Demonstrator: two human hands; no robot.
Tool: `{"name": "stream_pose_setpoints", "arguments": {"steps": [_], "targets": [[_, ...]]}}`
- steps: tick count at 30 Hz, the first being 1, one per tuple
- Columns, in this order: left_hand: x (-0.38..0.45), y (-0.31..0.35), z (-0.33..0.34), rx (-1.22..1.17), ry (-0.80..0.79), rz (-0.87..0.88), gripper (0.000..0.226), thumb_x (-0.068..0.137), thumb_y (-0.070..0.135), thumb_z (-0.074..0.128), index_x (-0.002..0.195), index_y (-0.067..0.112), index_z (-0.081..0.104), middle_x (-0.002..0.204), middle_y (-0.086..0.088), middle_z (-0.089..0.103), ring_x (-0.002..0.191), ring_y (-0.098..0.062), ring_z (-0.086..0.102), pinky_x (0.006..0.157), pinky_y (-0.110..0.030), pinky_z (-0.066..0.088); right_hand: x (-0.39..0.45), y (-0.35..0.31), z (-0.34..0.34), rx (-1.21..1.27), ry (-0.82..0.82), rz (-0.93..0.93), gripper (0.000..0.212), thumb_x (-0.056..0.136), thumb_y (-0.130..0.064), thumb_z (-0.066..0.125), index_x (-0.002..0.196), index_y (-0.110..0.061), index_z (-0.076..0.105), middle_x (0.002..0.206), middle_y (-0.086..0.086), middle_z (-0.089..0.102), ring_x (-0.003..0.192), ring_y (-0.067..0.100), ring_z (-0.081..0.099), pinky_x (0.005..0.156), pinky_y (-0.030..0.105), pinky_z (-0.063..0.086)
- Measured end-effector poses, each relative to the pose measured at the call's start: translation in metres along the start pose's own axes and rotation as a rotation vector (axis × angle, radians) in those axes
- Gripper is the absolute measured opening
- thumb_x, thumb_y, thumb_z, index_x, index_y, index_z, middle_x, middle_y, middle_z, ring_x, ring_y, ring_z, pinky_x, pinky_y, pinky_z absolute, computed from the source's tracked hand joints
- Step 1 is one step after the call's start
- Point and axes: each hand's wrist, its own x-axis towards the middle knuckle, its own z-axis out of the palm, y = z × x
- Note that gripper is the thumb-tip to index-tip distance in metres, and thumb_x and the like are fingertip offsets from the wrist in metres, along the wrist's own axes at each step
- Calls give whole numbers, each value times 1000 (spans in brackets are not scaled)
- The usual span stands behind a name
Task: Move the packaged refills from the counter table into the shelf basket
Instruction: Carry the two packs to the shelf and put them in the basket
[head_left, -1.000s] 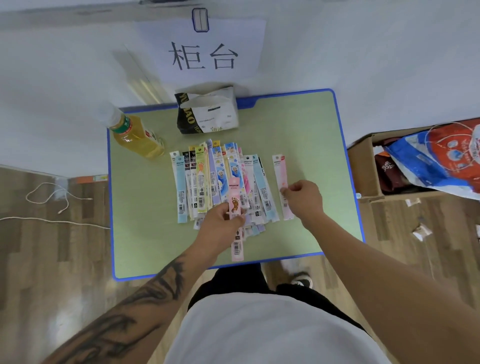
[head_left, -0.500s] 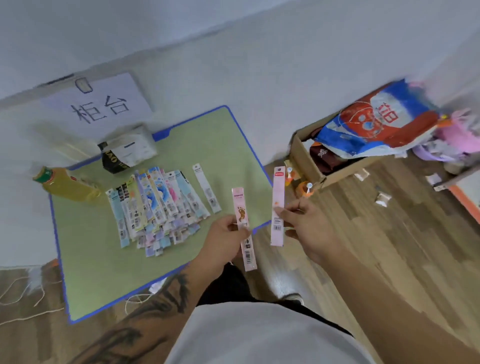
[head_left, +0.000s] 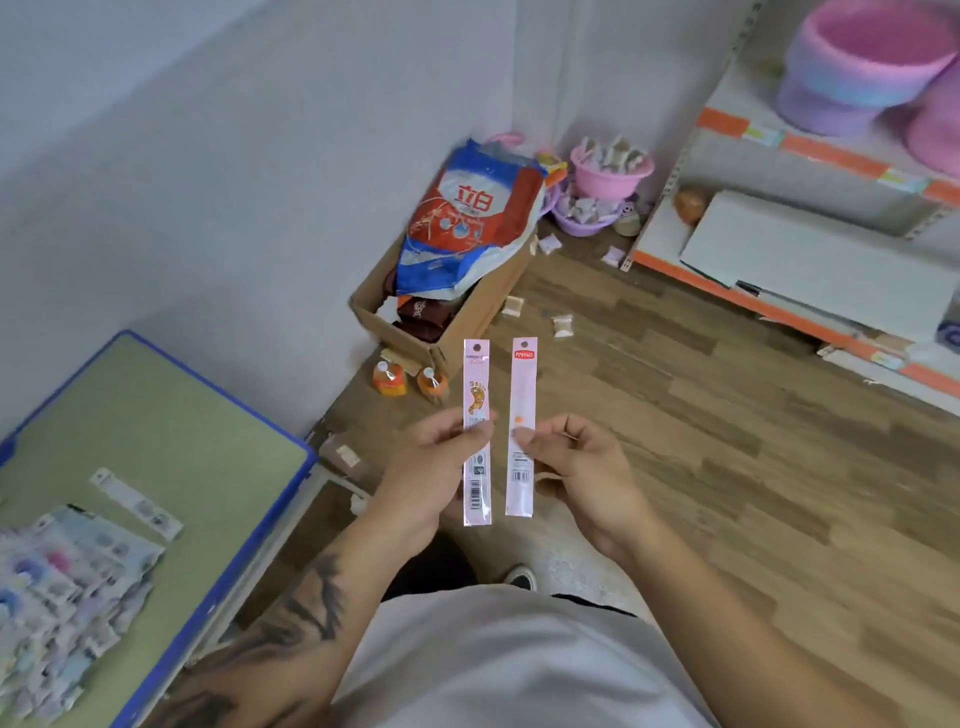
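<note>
Most of the refills (head_left: 67, 571) lie heaped on the worktop (head_left: 171, 431) at my eight o'clock, so the job has barely begun. My left hand (head_left: 431, 467) pinches a pink packet (head_left: 477, 431) upright; my right hand (head_left: 576, 467) pinches a second packet (head_left: 521, 426) just beside it (neither touching). The shelf (head_left: 810, 150) with its pink basket (head_left: 862, 57) waits at two o'clock.

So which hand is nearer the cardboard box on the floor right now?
Left. The left hand, holding the footprint-print refill pack, sits just below the cardboard box. The right hand, holding the plain pink pack, is further right.
</note>
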Motion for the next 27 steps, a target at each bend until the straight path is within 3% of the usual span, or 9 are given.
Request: {"name": "stream_pose_setpoints", "arguments": {"steps": [8, 13, 19, 23, 27], "targets": [[48, 42, 114, 169, -232, -17, 17, 102, 17, 63, 111, 22, 76, 106, -8, 79, 102, -32, 75, 99, -57, 55, 3, -30, -96, 205, 233, -67, 15, 92, -17, 76, 85, -13, 63, 81, 11, 71, 70, 20, 61, 65, 31, 44], [99, 74, 185, 215, -350, -25, 17, 101, 17, 64, 111, 22, 77, 108, -6, 79, 104, -29, 75, 101, -52, 56, 31, -65, -157, 231, 377, -99, 17, 90, -17, 79, 84, -13, 63, 83, 17, 62, 76, 26, 56, 64, 32, 43], [174, 137, 268, 212, -473, -24, 20, 102, 15, 63, 116, 20, 76, 111, 0, 79, 105, -21, 75, 104, -47, 54, 86, -138, -221, 214, 480, -122, 20, 90, -20, 80, 84, -11, 63, 84, 18, 65, 78, 30, 59, 73, 42, 46], [219, 188, 310, 219, -490, -3, 19, 98, 21, 68, 115, 26, 76, 109, 9, 78, 104, -11, 73, 105, -44, 53, 121, -190, -250, 207, 529, -148, 29, 78, -35, 86, 84, -14, 67, 85, 16, 66, 81, 30, 59, 77, 46, 47], [255, 227, 344, 246, -533, 17, 18, 98, 18, 68, 112, 25, 78, 109, 9, 78, 109, -14, 71, 107, -46, 52, 151, -227, -273, 210, 586, -191, 16, 88, -23, 81, 81, -18, 67, 85, 12, 70, 81, 27, 61, 77, 43, 47]]}}
